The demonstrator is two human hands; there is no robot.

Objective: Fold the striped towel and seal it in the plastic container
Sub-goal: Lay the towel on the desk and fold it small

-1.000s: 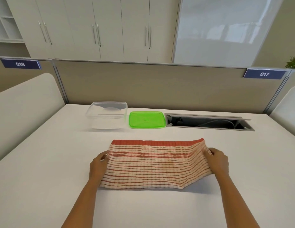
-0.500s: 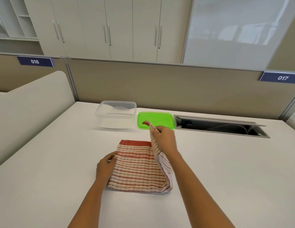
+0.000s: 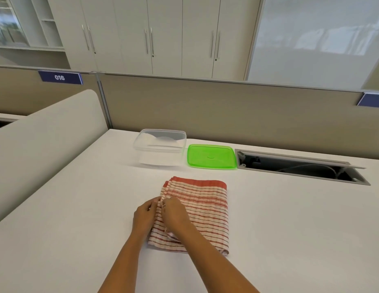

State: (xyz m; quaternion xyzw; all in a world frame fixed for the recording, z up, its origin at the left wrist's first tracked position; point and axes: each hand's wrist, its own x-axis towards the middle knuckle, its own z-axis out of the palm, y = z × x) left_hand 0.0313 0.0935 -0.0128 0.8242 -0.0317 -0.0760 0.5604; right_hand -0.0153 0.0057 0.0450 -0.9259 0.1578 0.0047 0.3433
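2 hands meet at the striped towel's [image 3: 197, 212] left edge mid-surface: left hand [image 3: 144, 215] and right hand [image 3: 175, 212] both pinch it. Soft, light cloth; grip stacked corners together.

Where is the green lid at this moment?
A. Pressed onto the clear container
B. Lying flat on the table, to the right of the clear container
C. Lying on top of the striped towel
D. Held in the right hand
B: the green lid lies flat on the table just right of the open clear container, while both hands are at the striped towel.
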